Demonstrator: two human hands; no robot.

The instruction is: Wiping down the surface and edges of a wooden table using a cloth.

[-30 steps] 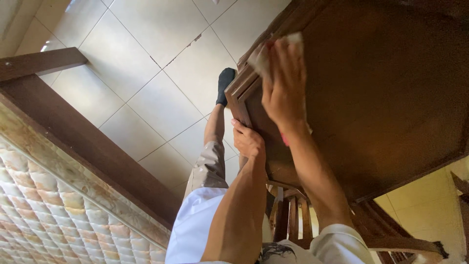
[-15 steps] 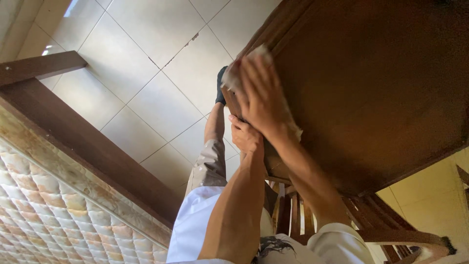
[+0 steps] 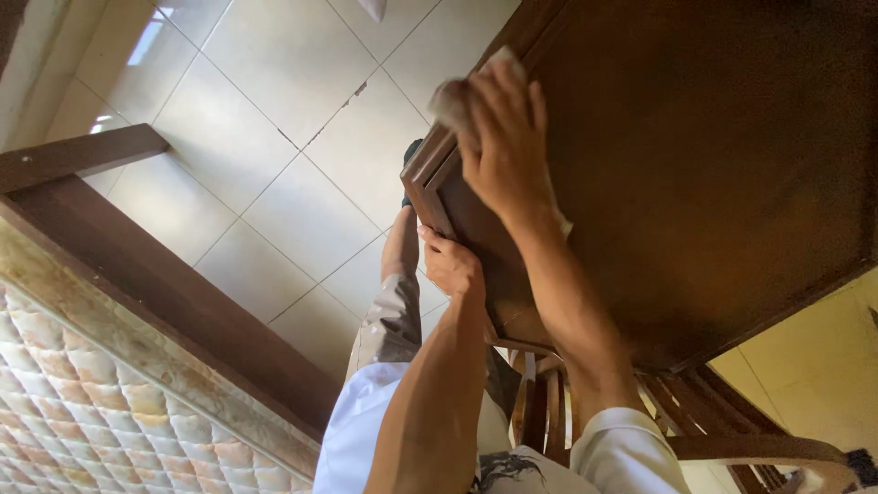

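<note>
A dark brown wooden table (image 3: 713, 183) fills the upper right. My right hand (image 3: 508, 146) presses a pale cloth (image 3: 448, 101) flat on the tabletop near its left corner; only the cloth's edges show past my fingers. Just below it, my left hand (image 3: 450, 265) grips the table's raised side edge, fingers curled around the rim. Both forearms reach up from my white shirt at the bottom.
A quilted mattress (image 3: 91, 402) in a dark wooden bed frame (image 3: 183, 311) runs along the left. Pale floor tiles (image 3: 274, 137) lie between bed and table. My leg ends in a dark sock (image 3: 410, 155). A wooden chair (image 3: 722, 430) stands under the table's near side.
My right hand has slid the cloth along the tabletop toward the left corner. My left hand has kept its grip on the table's edge.
</note>
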